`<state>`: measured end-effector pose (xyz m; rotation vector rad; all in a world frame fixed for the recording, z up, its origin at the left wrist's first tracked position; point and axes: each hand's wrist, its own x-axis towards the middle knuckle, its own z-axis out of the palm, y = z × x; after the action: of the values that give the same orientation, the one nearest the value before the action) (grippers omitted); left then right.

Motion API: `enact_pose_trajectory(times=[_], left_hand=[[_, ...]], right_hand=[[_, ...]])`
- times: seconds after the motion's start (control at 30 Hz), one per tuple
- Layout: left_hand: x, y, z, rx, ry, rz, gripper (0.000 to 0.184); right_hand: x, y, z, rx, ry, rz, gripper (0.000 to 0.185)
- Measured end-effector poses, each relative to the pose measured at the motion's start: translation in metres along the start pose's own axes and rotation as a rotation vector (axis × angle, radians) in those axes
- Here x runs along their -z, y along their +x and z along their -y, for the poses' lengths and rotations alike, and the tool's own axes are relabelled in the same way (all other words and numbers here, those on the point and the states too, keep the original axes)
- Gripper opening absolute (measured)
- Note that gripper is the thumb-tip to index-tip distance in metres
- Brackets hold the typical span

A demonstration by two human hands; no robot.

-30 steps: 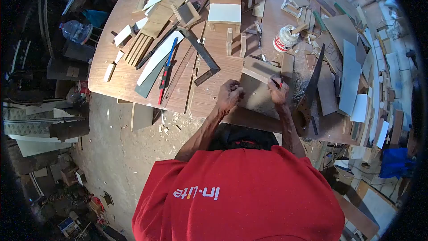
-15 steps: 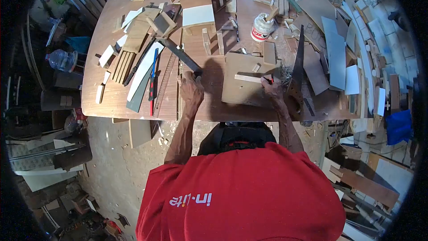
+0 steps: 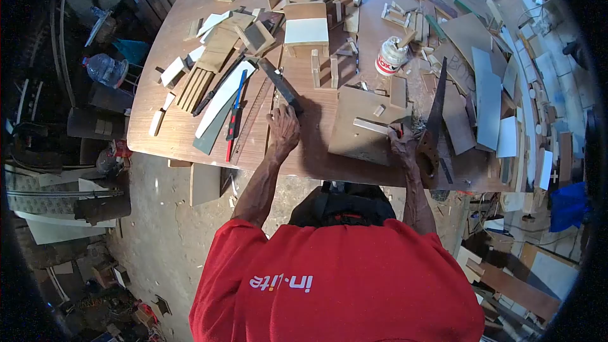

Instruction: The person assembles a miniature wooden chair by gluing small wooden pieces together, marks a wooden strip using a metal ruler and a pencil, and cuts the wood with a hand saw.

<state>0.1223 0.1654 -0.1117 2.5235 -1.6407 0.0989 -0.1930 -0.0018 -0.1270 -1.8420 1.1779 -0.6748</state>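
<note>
My left hand (image 3: 284, 128) is closed around the near end of a dark flat bar (image 3: 277, 81), which slants up and away to the left over the table. Its exact kind is not clear. My right hand (image 3: 403, 144) is closed on a small red-and-black object (image 3: 398, 130), pen-like but mostly hidden by the fingers. Just left of those fingertips, a pale wood strip (image 3: 370, 126) lies on a square brown board (image 3: 348, 144), its right end at the fingers. A handsaw (image 3: 433, 114) rests right of that hand.
A white glue jar (image 3: 391, 57) with a stick in it stands beyond the board. A blue-and-red cutter (image 3: 237, 104) lies left of my left hand, beside white strips (image 3: 218, 111). Small wooden pieces (image 3: 306, 33) stand at the back. Offcuts (image 3: 484, 98) crowd the right side.
The whole view has shifted, moving the table toward the right and slightly down. The dark bar has turned a little more upright in my left hand. My right hand remains at the strip's end.
</note>
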Motion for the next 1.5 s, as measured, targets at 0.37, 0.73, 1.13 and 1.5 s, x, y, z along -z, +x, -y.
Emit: enact_pose_trajectory(times=[0.37, 0.73, 1.13, 1.5], left_hand=[[0.052, -0.086, -0.034, -0.049, -0.472, -0.029, 0.032], [0.078, -0.116, -0.126, -0.327, -0.535, 0.14, 0.051], [0.071, -0.094, -0.225, -0.517, -0.822, 0.131, 0.038], [-0.011, 0.014, -0.193, -0.311, 0.0, 0.108, 0.065]], right_hand=[[0.0, 0.003, -0.016, 0.074, -0.117, -0.005, 0.018], [0.028, -0.05, 0.062, -0.065, 0.271, 0.16, 0.025], [0.08, -0.138, 0.045, -0.035, 0.246, -0.077, 0.022], [0.13, -0.161, 0.019, -0.019, 0.121, -0.184, 0.021]])
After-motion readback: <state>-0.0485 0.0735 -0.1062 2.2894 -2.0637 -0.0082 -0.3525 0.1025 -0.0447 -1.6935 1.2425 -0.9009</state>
